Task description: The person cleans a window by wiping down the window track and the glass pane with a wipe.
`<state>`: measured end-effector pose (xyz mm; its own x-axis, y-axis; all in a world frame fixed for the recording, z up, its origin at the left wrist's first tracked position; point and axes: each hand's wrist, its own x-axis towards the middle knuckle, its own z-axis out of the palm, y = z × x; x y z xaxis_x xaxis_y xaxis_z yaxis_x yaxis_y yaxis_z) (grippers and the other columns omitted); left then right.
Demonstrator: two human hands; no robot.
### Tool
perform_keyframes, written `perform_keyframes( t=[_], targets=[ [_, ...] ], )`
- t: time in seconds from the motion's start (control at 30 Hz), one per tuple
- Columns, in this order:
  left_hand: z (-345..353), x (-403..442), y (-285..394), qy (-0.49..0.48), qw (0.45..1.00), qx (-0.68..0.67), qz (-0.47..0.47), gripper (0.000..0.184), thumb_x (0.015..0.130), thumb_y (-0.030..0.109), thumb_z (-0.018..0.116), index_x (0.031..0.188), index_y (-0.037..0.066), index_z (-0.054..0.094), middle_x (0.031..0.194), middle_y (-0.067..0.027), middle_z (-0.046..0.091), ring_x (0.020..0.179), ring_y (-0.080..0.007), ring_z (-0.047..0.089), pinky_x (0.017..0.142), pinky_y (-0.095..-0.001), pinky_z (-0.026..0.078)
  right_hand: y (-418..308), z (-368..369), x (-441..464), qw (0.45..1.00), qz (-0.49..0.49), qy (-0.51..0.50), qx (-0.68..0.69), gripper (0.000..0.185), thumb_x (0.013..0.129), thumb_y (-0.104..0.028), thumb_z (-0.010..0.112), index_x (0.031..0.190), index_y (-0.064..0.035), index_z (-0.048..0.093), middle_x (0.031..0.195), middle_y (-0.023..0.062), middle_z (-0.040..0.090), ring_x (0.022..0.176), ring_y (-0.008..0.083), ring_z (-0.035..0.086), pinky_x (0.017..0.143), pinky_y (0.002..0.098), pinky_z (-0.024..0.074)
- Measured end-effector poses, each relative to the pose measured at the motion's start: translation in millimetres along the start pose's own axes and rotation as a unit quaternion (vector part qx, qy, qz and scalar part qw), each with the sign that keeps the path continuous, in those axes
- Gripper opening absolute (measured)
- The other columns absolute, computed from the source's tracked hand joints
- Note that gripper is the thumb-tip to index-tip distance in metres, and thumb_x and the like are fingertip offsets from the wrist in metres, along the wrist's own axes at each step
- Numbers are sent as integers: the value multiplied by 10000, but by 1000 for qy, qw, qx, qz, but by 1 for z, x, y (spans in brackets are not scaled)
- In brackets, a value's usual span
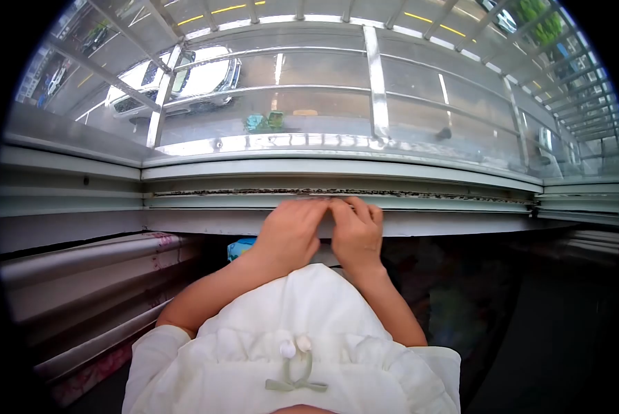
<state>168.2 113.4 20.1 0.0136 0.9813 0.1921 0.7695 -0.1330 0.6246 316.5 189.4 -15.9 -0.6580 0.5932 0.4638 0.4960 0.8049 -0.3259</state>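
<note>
My left hand [293,231] and my right hand [356,230] meet over the middle of a white window sill track [433,201]. The fingers of both hands are bent and pressed together, with the tips close to each other at the track's rail. Whatever the fingertips pinch, if anything, is hidden behind the knuckles. Just beyond the fingers, a groove with a dark, speckled dirty strip [254,191] runs along the frame.
Metal safety bars [376,83] stand outside the window. Below them are a white car [209,72] and a road. A pink-flowered curtain [102,269] hangs at the left. A blue patterned item [240,248] shows under the sill beside my left forearm.
</note>
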Motion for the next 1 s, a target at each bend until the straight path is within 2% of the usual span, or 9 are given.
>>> perform_keyframes(
  t=[0.13,0.3,0.37,0.43,0.63,0.77,0.87,0.93,1.0],
  targets=[
    [29,44,23,-126,991,-44,30,618,704,46,602,1294,-56,450,1126,-227,613,1024,-378,589,901,-439,453,42,-23,-13,994,62,54,-74,161,795,-48,574,932,-87,647,875,7,663,936,217,606,833,376,399],
    [77,86,49,-72,988,-52,126,553,733,56,594,1249,-93,462,1037,-223,636,978,-364,610,833,-437,472,83,-46,-28,978,124,90,-142,131,818,-27,553,918,-55,633,838,37,665,935,257,594,848,402,399],
    [76,100,55,-147,984,-11,96,450,755,69,589,1169,-78,491,928,-206,659,901,-370,632,797,-435,481,85,-46,-27,975,140,106,-133,145,804,-21,548,925,-50,623,852,59,664,945,274,585,862,418,399],
    [80,101,50,-131,986,-15,102,372,772,87,585,1104,-58,504,832,-198,663,827,-370,644,771,-430,485,79,-42,-26,977,146,107,-115,164,774,-39,569,932,-49,611,868,98,641,961,295,578,868,435,402],
    [41,75,31,-127,985,103,52,250,749,85,600,972,25,505,736,-149,648,754,-330,643,696,-417,463,39,-23,-12,993,86,72,31,191,727,-46,607,916,-40,578,870,142,608,946,335,567,841,448,425],
    [-2,35,2,-101,982,157,9,189,745,83,614,893,47,502,687,-140,627,686,-341,631,654,-428,455,1,5,3,988,36,18,150,185,733,-38,585,916,-21,570,886,142,598,903,348,555,844,408,438],
    [-25,10,-15,-75,981,175,-26,157,753,83,609,869,44,511,684,-159,619,673,-358,623,628,-442,457,-23,17,15,983,-38,-25,180,155,775,-60,543,924,-30,574,886,124,607,931,302,567,870,377,438],
    [-26,4,-15,-61,978,194,-38,142,758,84,605,861,42,517,688,-170,617,671,-366,620,617,-449,459,-27,21,18,984,-53,-1,169,162,775,-64,548,931,-31,579,889,119,612,944,284,571,876,367,437],
    [-21,4,-15,-64,976,203,-50,198,761,68,591,946,19,539,692,-180,617,673,-380,616,620,-458,466,-24,20,16,985,-66,8,156,176,779,-84,558,944,-35,593,890,106,623,956,248,584,882,345,439]
  ],
)
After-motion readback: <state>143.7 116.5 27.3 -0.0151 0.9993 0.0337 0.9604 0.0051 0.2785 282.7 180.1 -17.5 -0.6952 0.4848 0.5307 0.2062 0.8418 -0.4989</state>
